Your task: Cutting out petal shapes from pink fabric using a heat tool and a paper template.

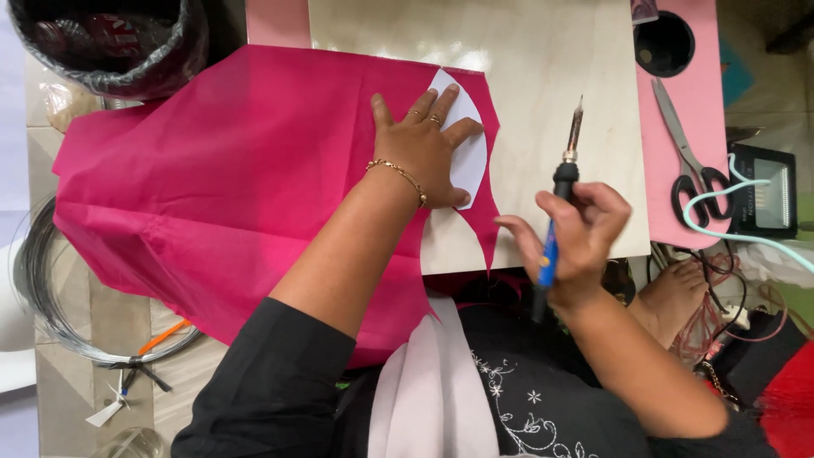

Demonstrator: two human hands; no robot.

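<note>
My left hand [421,151] lies flat, fingers spread, on a white petal-shaped paper template [471,154] that rests on a sheet of pink fabric [220,187]. The fabric's right edge is cut into curved points over a pale wooden board [543,68]. My right hand [578,239] grips a soldering iron [563,182] with a blue and black handle. Its metal tip points up and away, above the board and to the right of the fabric, touching nothing.
Black-handled scissors [688,165] lie on a pink mat [678,102] at the right, near a round black cup [664,42]. A light green cord [738,212] crosses a black device [763,191]. A wire coil [51,297] and a black bin [119,42] sit left. A bare foot [670,293] shows below the board.
</note>
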